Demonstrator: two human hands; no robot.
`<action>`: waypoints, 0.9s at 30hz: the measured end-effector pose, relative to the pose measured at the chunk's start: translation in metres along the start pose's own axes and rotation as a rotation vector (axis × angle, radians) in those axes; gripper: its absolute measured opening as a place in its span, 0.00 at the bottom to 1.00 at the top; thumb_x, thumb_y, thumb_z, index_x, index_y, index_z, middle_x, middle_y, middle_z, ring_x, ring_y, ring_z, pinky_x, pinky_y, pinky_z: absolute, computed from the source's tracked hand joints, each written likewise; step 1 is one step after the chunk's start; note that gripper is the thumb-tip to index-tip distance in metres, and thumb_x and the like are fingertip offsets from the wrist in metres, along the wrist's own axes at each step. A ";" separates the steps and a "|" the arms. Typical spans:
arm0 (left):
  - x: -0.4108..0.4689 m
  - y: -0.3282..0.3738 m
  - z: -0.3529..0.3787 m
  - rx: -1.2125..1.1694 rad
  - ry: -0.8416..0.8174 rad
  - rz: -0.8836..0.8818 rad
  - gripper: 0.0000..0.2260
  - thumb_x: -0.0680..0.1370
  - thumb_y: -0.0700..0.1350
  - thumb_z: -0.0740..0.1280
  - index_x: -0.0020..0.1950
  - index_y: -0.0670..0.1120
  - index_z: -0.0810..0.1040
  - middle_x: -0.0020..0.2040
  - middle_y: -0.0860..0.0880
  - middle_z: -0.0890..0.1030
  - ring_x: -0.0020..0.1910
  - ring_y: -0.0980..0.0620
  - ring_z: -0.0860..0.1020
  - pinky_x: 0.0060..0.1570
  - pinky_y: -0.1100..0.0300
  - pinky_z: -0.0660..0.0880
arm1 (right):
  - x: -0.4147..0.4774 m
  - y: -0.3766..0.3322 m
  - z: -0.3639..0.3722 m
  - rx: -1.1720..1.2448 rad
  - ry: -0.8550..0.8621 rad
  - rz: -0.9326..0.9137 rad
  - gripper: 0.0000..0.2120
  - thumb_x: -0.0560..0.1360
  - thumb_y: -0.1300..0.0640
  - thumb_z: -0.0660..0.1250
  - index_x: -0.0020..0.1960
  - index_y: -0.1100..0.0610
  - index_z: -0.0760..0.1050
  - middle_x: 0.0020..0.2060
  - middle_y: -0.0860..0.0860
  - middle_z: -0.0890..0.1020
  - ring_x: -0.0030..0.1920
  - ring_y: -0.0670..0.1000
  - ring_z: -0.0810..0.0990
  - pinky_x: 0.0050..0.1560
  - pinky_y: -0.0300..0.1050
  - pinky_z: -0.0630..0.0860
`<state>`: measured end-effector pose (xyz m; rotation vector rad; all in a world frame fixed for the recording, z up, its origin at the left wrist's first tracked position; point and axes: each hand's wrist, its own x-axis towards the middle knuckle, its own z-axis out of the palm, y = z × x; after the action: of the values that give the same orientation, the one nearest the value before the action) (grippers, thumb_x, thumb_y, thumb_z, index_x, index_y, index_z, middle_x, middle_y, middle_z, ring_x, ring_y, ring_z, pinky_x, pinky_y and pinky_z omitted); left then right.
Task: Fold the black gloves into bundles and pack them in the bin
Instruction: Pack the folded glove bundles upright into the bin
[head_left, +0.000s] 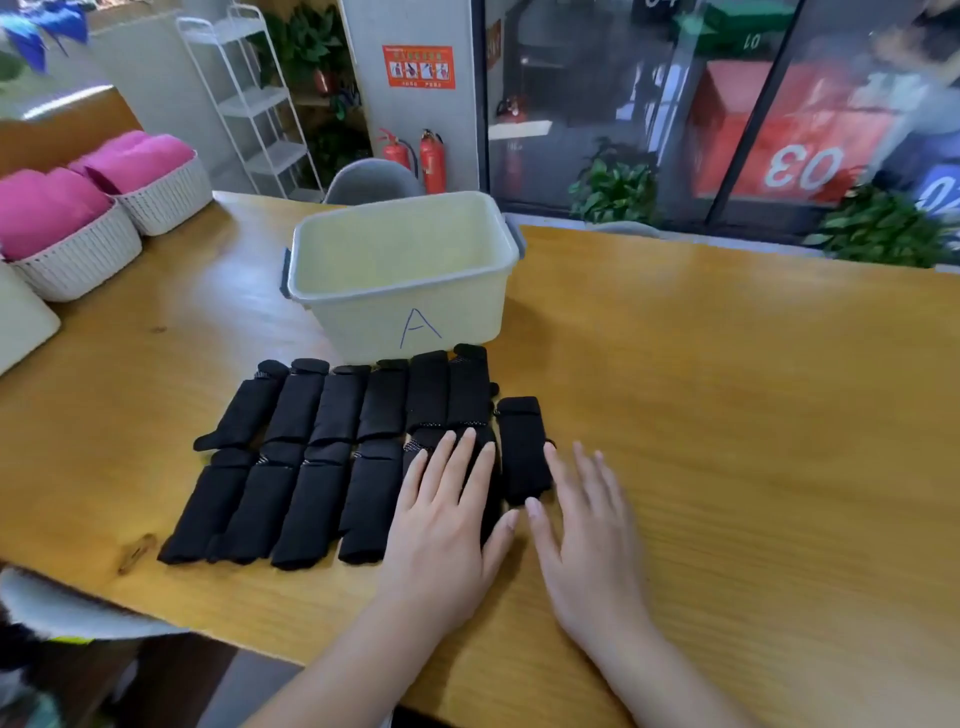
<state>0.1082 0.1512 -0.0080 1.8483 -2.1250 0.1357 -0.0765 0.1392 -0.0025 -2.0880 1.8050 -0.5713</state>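
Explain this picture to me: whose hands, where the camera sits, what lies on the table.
No machine here: a person works with bare hands, and the one picture comes from a camera worn on the head, looking down. On the long wooden table lie folded black glove bundles in two rows, with a single bundle apart at the right. Behind them stands a cream plastic bin marked A; no glove shows inside. The left hand rests flat on the near row's right end; the right hand lies flat beside the single bundle. Neither holds anything.
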 end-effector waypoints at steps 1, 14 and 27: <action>0.001 0.002 -0.004 0.001 -0.036 -0.008 0.31 0.87 0.63 0.56 0.84 0.45 0.65 0.86 0.45 0.60 0.86 0.46 0.54 0.81 0.40 0.59 | 0.001 -0.002 -0.003 -0.007 -0.026 0.023 0.30 0.86 0.34 0.47 0.86 0.37 0.45 0.86 0.44 0.49 0.85 0.48 0.41 0.82 0.46 0.45; 0.065 -0.020 -0.107 -0.011 -0.253 -0.180 0.32 0.87 0.67 0.43 0.88 0.52 0.54 0.88 0.50 0.51 0.87 0.49 0.44 0.85 0.48 0.45 | 0.083 -0.061 -0.106 0.043 -0.356 0.184 0.34 0.85 0.34 0.53 0.85 0.35 0.42 0.86 0.47 0.45 0.85 0.58 0.49 0.81 0.58 0.60; 0.162 -0.119 -0.170 -0.192 -0.219 -0.535 0.32 0.87 0.64 0.53 0.87 0.52 0.51 0.87 0.44 0.46 0.86 0.42 0.45 0.84 0.45 0.51 | 0.226 -0.132 -0.134 0.036 -0.446 0.078 0.31 0.85 0.34 0.55 0.85 0.36 0.50 0.86 0.49 0.47 0.85 0.60 0.54 0.81 0.62 0.62</action>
<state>0.2371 0.0263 0.1852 2.3117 -1.6153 -0.3945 -0.0018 -0.0623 0.1983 -1.9193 1.5921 -0.1005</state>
